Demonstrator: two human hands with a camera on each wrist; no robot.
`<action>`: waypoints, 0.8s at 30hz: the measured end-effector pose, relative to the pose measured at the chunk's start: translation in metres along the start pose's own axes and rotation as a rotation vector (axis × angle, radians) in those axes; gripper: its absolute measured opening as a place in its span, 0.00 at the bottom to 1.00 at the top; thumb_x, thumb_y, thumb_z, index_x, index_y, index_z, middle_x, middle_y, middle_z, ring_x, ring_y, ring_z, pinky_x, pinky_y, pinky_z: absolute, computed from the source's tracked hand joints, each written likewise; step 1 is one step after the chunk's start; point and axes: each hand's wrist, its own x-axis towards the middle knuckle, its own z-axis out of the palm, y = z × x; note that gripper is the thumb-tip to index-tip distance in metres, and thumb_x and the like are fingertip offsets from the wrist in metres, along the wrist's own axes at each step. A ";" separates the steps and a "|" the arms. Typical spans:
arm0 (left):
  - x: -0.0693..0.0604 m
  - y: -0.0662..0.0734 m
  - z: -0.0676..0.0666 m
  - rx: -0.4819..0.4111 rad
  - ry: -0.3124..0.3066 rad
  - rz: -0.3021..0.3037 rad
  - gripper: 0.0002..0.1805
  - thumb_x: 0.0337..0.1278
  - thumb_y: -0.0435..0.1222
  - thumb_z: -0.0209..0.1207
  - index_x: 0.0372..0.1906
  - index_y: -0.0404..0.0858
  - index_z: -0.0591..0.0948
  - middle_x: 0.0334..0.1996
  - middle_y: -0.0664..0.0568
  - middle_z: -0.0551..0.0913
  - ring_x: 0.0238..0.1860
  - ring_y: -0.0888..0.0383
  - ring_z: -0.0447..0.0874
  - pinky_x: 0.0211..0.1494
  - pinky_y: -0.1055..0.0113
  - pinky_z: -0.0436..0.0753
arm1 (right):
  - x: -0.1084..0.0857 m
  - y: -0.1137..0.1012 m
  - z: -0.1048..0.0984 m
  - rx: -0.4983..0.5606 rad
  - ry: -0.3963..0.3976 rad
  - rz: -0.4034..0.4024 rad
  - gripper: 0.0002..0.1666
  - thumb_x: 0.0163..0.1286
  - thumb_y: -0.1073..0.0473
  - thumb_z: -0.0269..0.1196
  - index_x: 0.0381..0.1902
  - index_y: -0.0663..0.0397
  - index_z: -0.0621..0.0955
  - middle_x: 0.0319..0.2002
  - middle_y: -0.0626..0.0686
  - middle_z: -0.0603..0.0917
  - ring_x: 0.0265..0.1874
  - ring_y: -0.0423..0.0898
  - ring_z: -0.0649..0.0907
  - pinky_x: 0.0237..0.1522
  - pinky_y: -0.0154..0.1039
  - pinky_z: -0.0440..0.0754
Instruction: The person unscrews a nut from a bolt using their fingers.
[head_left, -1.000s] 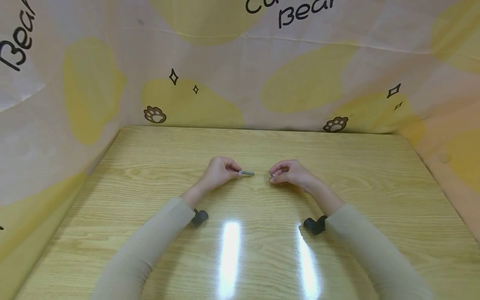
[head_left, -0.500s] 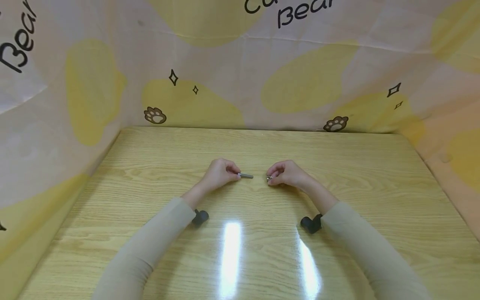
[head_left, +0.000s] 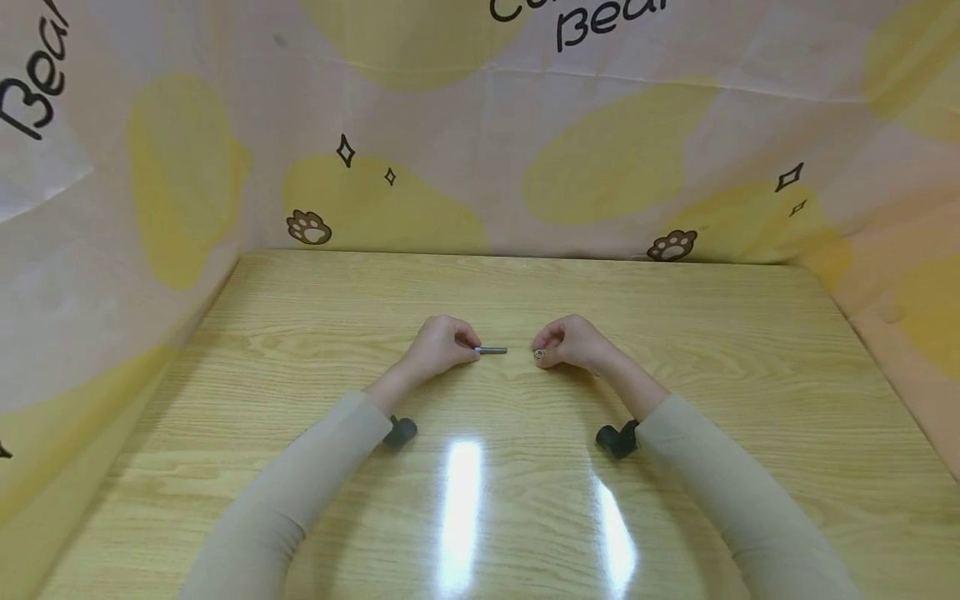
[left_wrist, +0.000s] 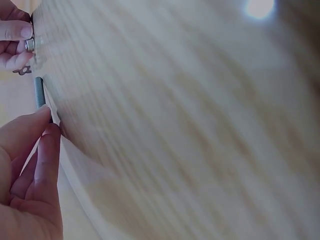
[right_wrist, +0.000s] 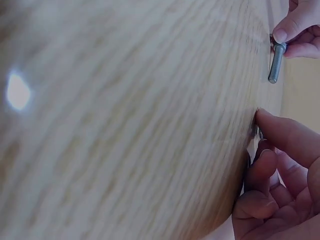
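Observation:
Above the middle of the table my left hand (head_left: 437, 348) pinches a threaded metal bolt (head_left: 492, 350) by its head end, between thumb and fingers. The bolt's shank (right_wrist: 275, 64) lies roughly level and points right, toward my other hand. My right hand (head_left: 579, 343) holds a small shiny metal nut (head_left: 538, 354) at its fingertips; the left wrist view shows the nut (left_wrist: 29, 45) between thumb and finger. A short gap separates the bolt's tip from the nut. In the right wrist view the right fingers hide most of the nut.
A wooden table (head_left: 315, 292) lies beneath both hands, with two bright light reflections near its front. Printed cloth (head_left: 450, 125) hangs along the back and sides. A black wrist camera (head_left: 617, 440) sits at the right sleeve, another black camera (head_left: 401, 432) at the left.
Since a second ago my right hand has moved slightly left, narrowing the gap between nut and bolt a little. My left hand and the bolt have barely shifted. Both grips look the same.

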 end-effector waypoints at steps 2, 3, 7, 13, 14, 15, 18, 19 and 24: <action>0.000 0.000 0.000 0.007 -0.003 0.004 0.04 0.44 0.26 0.67 0.29 0.33 0.84 0.28 0.50 0.85 0.31 0.60 0.81 0.39 0.68 0.80 | 0.000 0.000 -0.001 0.000 0.000 0.008 0.13 0.51 0.72 0.69 0.37 0.64 0.83 0.21 0.48 0.76 0.22 0.41 0.72 0.25 0.31 0.71; 0.000 0.000 0.000 0.009 -0.005 0.007 0.04 0.45 0.26 0.67 0.29 0.33 0.84 0.28 0.50 0.85 0.31 0.60 0.81 0.39 0.68 0.80 | 0.000 0.001 -0.001 0.000 0.000 0.010 0.13 0.51 0.71 0.69 0.38 0.64 0.83 0.21 0.48 0.76 0.22 0.41 0.71 0.25 0.31 0.71; 0.000 -0.001 0.001 0.009 -0.009 0.005 0.04 0.45 0.26 0.66 0.29 0.33 0.84 0.27 0.50 0.84 0.30 0.60 0.81 0.38 0.69 0.81 | 0.000 0.003 -0.002 0.012 -0.011 0.008 0.14 0.52 0.71 0.69 0.38 0.65 0.82 0.20 0.48 0.76 0.21 0.41 0.71 0.24 0.31 0.72; -0.001 -0.001 0.001 -0.009 -0.012 -0.003 0.04 0.46 0.25 0.66 0.30 0.33 0.84 0.27 0.50 0.84 0.29 0.60 0.80 0.36 0.70 0.80 | -0.001 0.005 -0.002 0.028 -0.024 -0.004 0.14 0.52 0.71 0.68 0.39 0.65 0.82 0.19 0.48 0.74 0.19 0.41 0.71 0.23 0.31 0.72; -0.001 -0.001 0.001 -0.012 -0.012 -0.005 0.04 0.46 0.25 0.66 0.30 0.33 0.84 0.27 0.50 0.84 0.28 0.61 0.79 0.36 0.70 0.80 | -0.001 0.005 -0.003 0.030 -0.024 -0.008 0.14 0.52 0.72 0.68 0.39 0.66 0.82 0.19 0.48 0.74 0.19 0.41 0.71 0.23 0.31 0.72; -0.001 -0.001 0.001 -0.015 -0.012 -0.006 0.04 0.46 0.25 0.66 0.30 0.33 0.84 0.27 0.50 0.84 0.28 0.61 0.79 0.36 0.70 0.80 | -0.001 0.005 -0.003 0.033 -0.025 -0.011 0.14 0.52 0.72 0.68 0.39 0.66 0.81 0.19 0.48 0.74 0.19 0.41 0.71 0.23 0.31 0.72; -0.001 -0.001 0.002 -0.020 -0.013 -0.010 0.04 0.46 0.25 0.66 0.30 0.33 0.84 0.27 0.50 0.83 0.28 0.61 0.79 0.36 0.71 0.80 | -0.001 0.005 -0.003 0.039 -0.025 -0.020 0.15 0.52 0.73 0.68 0.40 0.66 0.81 0.19 0.48 0.74 0.19 0.41 0.71 0.22 0.31 0.71; -0.001 -0.001 0.002 -0.020 -0.012 -0.009 0.04 0.46 0.25 0.66 0.30 0.33 0.84 0.28 0.50 0.84 0.29 0.61 0.79 0.36 0.71 0.80 | -0.001 0.006 -0.003 0.039 -0.025 -0.023 0.15 0.51 0.73 0.68 0.40 0.66 0.81 0.19 0.48 0.74 0.19 0.41 0.70 0.22 0.30 0.71; -0.001 -0.001 0.001 -0.030 -0.001 -0.009 0.05 0.45 0.25 0.66 0.30 0.33 0.83 0.29 0.49 0.84 0.30 0.60 0.80 0.36 0.70 0.81 | -0.002 0.006 -0.004 0.048 -0.031 -0.040 0.16 0.50 0.73 0.69 0.39 0.66 0.81 0.19 0.48 0.74 0.19 0.40 0.71 0.22 0.30 0.71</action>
